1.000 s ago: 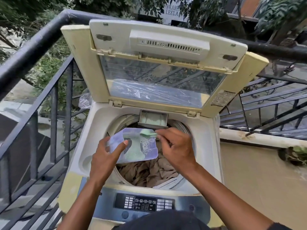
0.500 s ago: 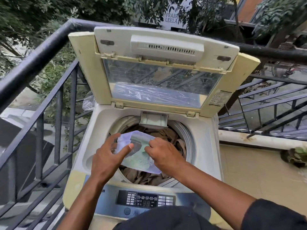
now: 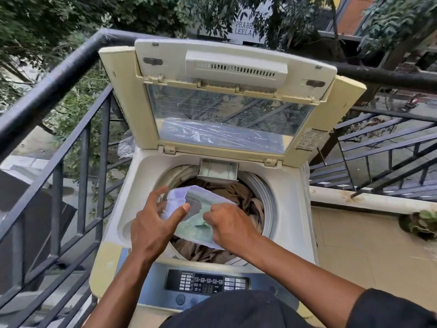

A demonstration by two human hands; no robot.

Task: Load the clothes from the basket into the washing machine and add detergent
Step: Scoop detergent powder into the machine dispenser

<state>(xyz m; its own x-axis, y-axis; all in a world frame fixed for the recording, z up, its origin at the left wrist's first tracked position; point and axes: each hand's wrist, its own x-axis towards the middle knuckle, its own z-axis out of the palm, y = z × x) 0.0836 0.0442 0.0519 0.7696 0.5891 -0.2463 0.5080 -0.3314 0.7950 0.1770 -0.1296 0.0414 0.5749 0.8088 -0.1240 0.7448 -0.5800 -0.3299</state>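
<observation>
Head view shows brown clothes (image 3: 238,197) already in the drum of the washing machine (image 3: 293,185), lid up, so loading looks done and the detergent step is under way. Over the drum, the left hand (image 3: 151,223) pinches the detergent pouch (image 3: 198,216) between thumb and fingers; the right hand (image 3: 229,223), fingers curled, reaches into its mouth, its grip's contents hidden.

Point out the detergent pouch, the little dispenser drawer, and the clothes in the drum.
detergent pouch (image 3: 198,224), head view, on its green lower panel.
dispenser drawer (image 3: 218,170), head view, inside its open tray.
clothes (image 3: 243,195), head view, on the brown fabric behind the pouch.
</observation>
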